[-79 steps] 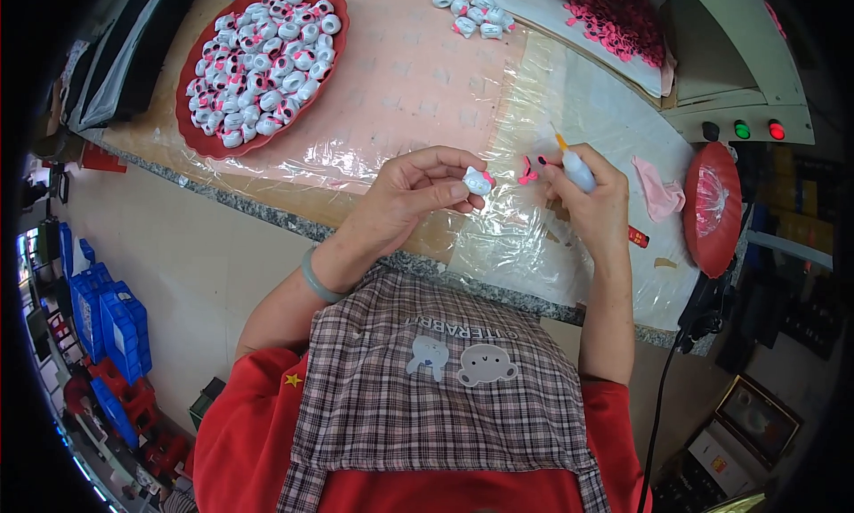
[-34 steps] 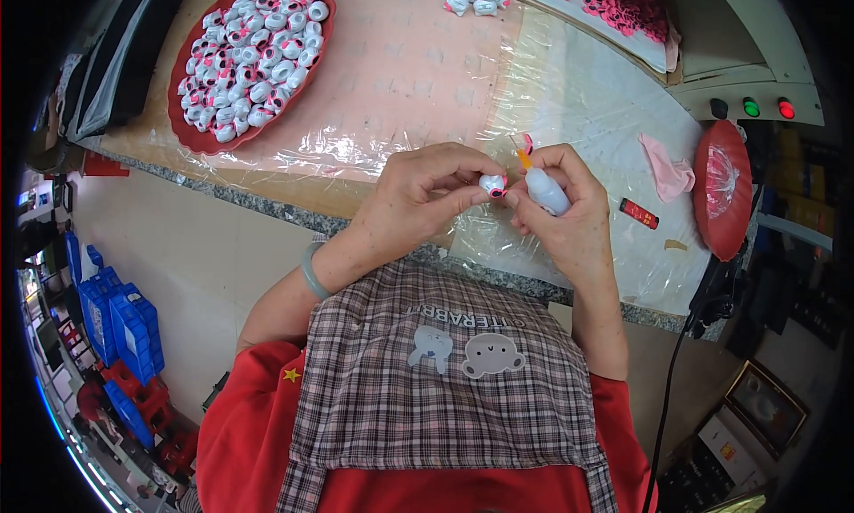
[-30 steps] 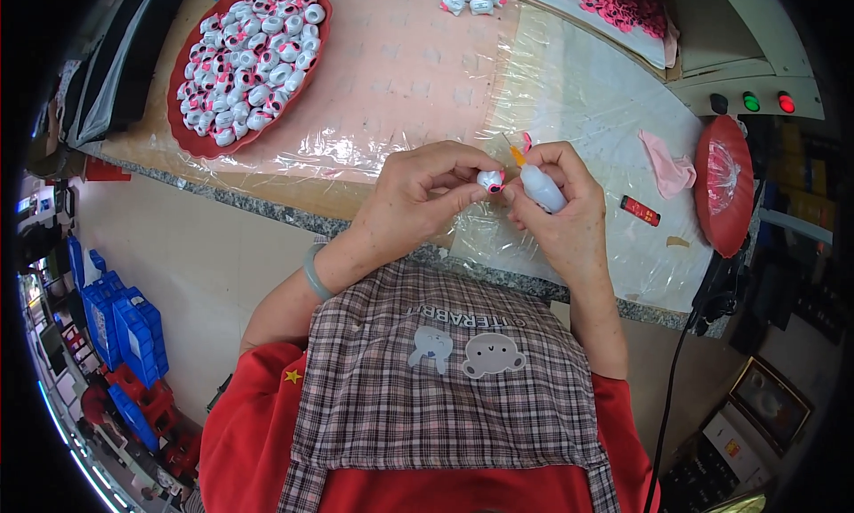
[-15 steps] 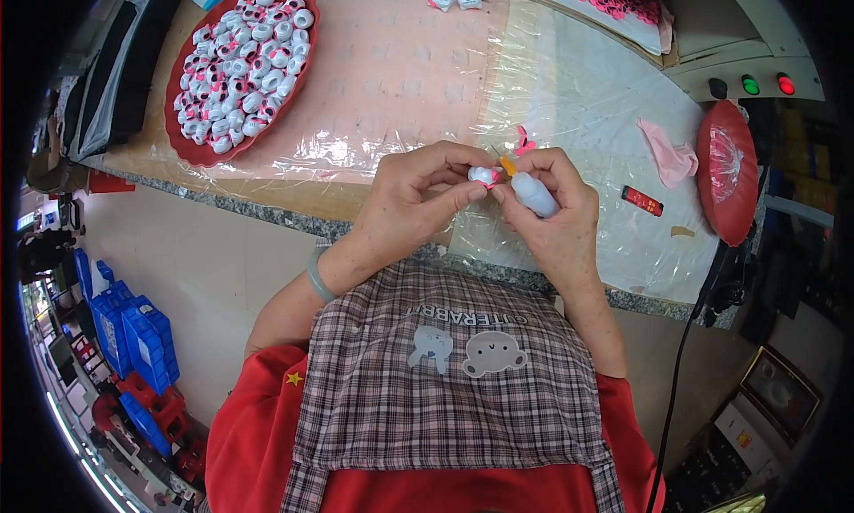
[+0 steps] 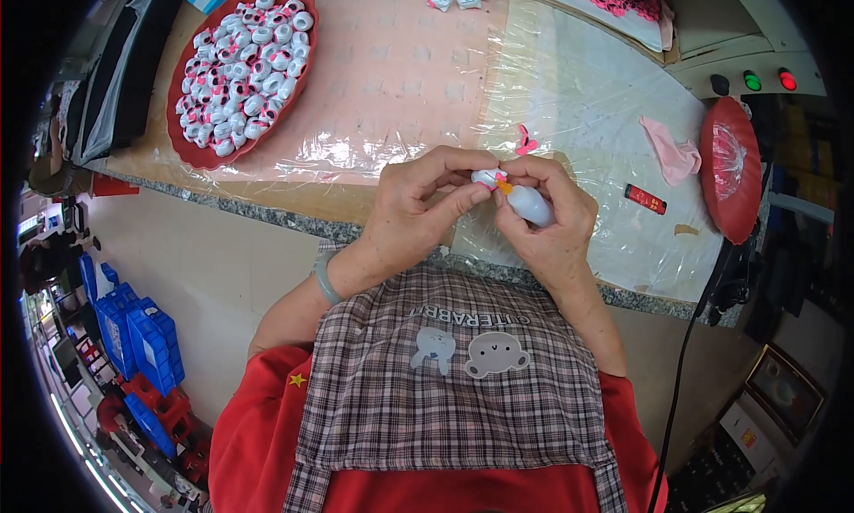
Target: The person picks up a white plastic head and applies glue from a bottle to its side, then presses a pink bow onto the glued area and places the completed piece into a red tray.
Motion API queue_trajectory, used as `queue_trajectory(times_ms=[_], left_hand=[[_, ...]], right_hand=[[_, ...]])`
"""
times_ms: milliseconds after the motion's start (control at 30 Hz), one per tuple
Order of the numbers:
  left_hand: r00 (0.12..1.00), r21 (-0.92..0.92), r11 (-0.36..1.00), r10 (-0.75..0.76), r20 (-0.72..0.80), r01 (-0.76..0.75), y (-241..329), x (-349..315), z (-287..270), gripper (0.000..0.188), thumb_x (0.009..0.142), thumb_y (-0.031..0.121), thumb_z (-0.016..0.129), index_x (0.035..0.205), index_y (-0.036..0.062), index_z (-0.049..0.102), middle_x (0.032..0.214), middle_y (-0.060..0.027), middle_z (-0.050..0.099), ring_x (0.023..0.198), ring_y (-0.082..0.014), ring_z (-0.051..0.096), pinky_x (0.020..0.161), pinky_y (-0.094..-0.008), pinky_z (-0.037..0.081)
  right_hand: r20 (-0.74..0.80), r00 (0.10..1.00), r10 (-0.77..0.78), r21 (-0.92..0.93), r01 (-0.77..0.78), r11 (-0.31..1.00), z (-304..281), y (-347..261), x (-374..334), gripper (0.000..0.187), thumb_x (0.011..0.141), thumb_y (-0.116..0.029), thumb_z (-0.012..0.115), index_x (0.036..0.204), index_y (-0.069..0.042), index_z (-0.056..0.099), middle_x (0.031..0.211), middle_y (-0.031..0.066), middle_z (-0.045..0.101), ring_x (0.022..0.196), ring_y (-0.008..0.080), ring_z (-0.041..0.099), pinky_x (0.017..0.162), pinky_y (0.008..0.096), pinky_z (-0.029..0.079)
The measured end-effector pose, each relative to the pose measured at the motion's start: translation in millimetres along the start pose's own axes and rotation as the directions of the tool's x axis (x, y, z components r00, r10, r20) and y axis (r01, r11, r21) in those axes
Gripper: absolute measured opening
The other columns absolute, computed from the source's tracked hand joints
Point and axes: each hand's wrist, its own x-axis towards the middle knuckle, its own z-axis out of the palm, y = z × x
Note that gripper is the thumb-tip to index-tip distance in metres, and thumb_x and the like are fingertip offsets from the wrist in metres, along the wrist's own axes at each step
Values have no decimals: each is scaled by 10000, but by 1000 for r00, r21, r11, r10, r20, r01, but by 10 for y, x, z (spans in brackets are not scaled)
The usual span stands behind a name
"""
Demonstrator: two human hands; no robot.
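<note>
White bead (image 5: 486, 176) with pink trim, small and rounded: it sits pinched between the thumb and fingers of my left hand (image 5: 411, 194), held up in front of me above the near edge of the counter (image 5: 334, 198). I judge it light, hard and rather slick, so a gentle pinch on its rounded sides should serve best, leaving the pink part free of pressure; a hard squeeze might make it shoot out. The fingers of my right hand (image 5: 559, 212) are wrapped around a pale squeeze bottle (image 5: 531, 206), their tips close to the bead. That bottle looks soft-walled, and I would grip it lightly around the body. Its orange tip (image 5: 504, 185) is right at the bead, though I cannot tell whether they touch. One loose pink piece (image 5: 525, 141) lies just beyond my hands, probably thin and bendy, best lifted by an edge.

As for writing, pale capital letters run across my checked apron (image 5: 445, 437), above two cartoon animals. A red oblong (image 5: 645, 199) carries yellowish print too small for me to read.
</note>
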Motion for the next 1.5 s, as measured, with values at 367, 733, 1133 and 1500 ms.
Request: queue_trajectory(times_ms=[367,733,1133,1500], left_hand=[[994,13,997,-73,-79,74,-59,-19,28,211,873,23,626,1078,-15,602,982,-92,677,920,-142,651,787,-254,535],[969,-548,801,-233,81,239,-69,21,-85,223,913,51,587,1120,-31,573,1029,-113,654,914,-151,636,846,-244,514],[909,-767,516,-361,208,380,-47,10,-62,289,930,108,575,1191,-16,564,1057,-113,639,876,-158,634,810,-262,532],[992,-395,911,-130,-7,116,71,-7,-46,210,898,-10,586,1106,-35,568,1082,-121,647,961,-142,623,830,-258,522]], right_hand=[[-38,986,162,159,-154,975,177,51,-12,211,707,-22,693,893,-41,595,694,65,653,628,122,657,578,241,506],[234,912,338,469,-410,782,-21,-13,161,118,803,-14,686,902,-11,623,760,10,639,658,43,571,569,195,445],[285,887,362,457,-458,762,-91,-167,157,164,829,-62,701,981,-16,662,807,6,651,739,52,592,661,194,471],[201,943,265,528,-332,781,55,-38,83,201,815,-33,714,1001,-4,643,883,41,664,811,81,602,725,223,492]])
